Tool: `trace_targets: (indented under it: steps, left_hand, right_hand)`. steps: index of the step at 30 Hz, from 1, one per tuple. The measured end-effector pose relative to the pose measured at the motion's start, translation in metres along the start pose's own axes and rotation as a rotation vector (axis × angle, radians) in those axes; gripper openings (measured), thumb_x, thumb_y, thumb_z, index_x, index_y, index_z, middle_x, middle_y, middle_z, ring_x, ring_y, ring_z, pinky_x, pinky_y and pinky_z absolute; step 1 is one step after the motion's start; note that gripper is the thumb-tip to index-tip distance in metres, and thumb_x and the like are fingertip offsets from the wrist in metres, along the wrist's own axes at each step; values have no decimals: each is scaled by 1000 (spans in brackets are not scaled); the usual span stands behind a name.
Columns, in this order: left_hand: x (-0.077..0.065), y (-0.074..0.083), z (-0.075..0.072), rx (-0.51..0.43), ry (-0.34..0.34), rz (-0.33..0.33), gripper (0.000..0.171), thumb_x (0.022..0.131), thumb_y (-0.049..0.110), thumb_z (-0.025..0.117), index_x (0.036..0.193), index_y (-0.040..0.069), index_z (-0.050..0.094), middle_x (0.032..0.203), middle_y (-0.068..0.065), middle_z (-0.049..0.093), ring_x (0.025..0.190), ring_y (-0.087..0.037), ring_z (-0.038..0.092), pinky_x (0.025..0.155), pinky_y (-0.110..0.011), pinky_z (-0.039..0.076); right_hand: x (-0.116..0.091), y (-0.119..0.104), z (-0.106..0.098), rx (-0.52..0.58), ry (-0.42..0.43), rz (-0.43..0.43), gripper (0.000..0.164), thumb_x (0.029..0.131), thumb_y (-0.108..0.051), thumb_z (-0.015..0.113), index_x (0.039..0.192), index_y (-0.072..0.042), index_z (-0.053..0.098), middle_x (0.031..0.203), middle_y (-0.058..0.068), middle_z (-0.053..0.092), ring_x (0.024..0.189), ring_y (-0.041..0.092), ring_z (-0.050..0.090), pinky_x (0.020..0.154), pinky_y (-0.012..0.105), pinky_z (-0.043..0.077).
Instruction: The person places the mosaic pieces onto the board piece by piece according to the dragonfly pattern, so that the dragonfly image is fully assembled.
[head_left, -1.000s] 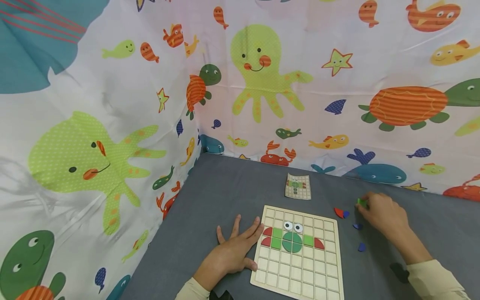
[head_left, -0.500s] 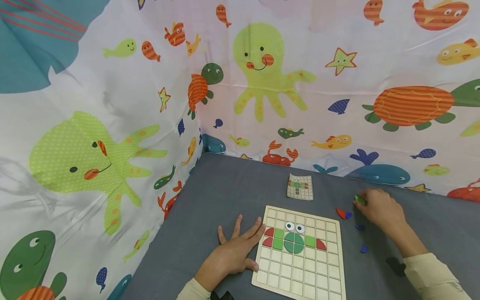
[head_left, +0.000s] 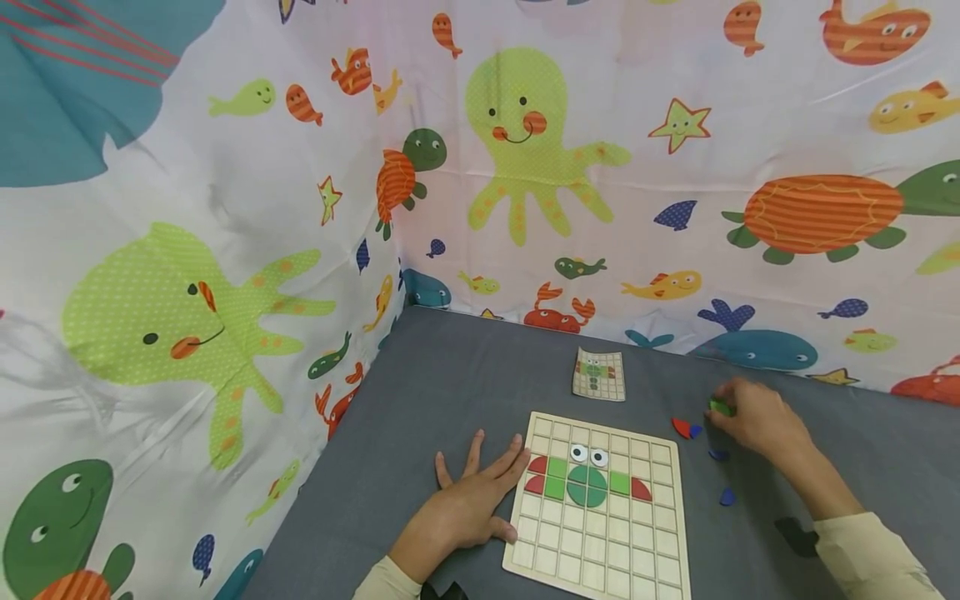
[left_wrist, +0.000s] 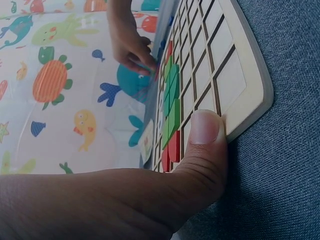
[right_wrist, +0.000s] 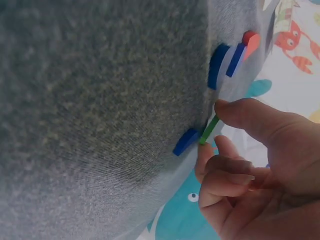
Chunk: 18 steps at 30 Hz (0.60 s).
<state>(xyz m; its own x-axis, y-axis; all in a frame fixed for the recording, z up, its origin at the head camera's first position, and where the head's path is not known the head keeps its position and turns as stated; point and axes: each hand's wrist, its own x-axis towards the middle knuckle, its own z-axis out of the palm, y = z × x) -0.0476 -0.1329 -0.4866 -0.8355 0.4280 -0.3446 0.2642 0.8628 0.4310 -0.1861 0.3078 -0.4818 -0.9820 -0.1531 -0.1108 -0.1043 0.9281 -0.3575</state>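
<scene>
My left hand (head_left: 468,504) lies with spread fingers at the left side of a pale wooden grid board (head_left: 600,558). In the left wrist view its thumb (left_wrist: 205,132) rests on the board's edge. On the board sit a green circle of pieces (head_left: 587,486), light green squares (head_left: 555,477), red quarter-round pieces (head_left: 641,489) and two eye pieces (head_left: 588,455). To the right of the board, my right hand (head_left: 765,421) pinches a green tile (right_wrist: 210,129) between thumb and finger, seen edge-on in the right wrist view. Its full shape is partly hidden.
Beside the board lie a red quarter-round piece (head_left: 681,427) and blue pieces, including one nearer me (head_left: 727,497). A small pattern card (head_left: 597,375) lies behind the board on the grey table cloth (head_left: 450,367). A sea-animal curtain (head_left: 540,200) hangs along the back and left.
The green tile has tilted slightly in my right fingers, which stay near the same spot. My left hand and the pieces on the board keep their places.
</scene>
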Motion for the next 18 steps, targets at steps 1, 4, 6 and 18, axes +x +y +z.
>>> trace_targets:
  steps: [1, 4, 6, 18]
  left_hand:
    - [0, 0, 0, 2, 0, 0, 112, 81, 45, 83, 171, 37, 17, 178, 15, 6, 163, -41, -9, 108, -92, 2]
    - [1, 1, -1, 3, -4, -2, 112, 81, 46, 83, 171, 37, 17, 178, 15, 6, 163, -41, -10, 108, -92, 2]
    - [1, 1, -1, 4, -4, -4, 112, 81, 46, 83, 171, 37, 17, 178, 15, 6, 163, -41, -10, 108, -92, 2]
    - [1, 0, 1, 10, 2, 4, 112, 81, 47, 82, 171, 37, 16, 178, 15, 6, 163, -41, -10, 108, -92, 2]
  right_hand:
    - [-2, -1, 0, 7, 8, -11, 47, 93, -20, 79, 122, 13, 64, 115, 34, 67, 106, 52, 64, 82, 67, 54]
    - [-9, -7, 0, 19, 32, -45, 48, 93, -21, 79, 125, 12, 64, 118, 34, 66, 108, 52, 62, 84, 68, 53]
    - [-14, -15, 0, 21, 39, -72, 46, 94, -22, 79, 125, 10, 67, 119, 33, 66, 110, 52, 61, 83, 68, 53]
    - [-66, -79, 5, 42, 127, -279, 29, 92, -23, 85, 115, -8, 77, 115, 18, 68, 86, 27, 67, 61, 37, 53]
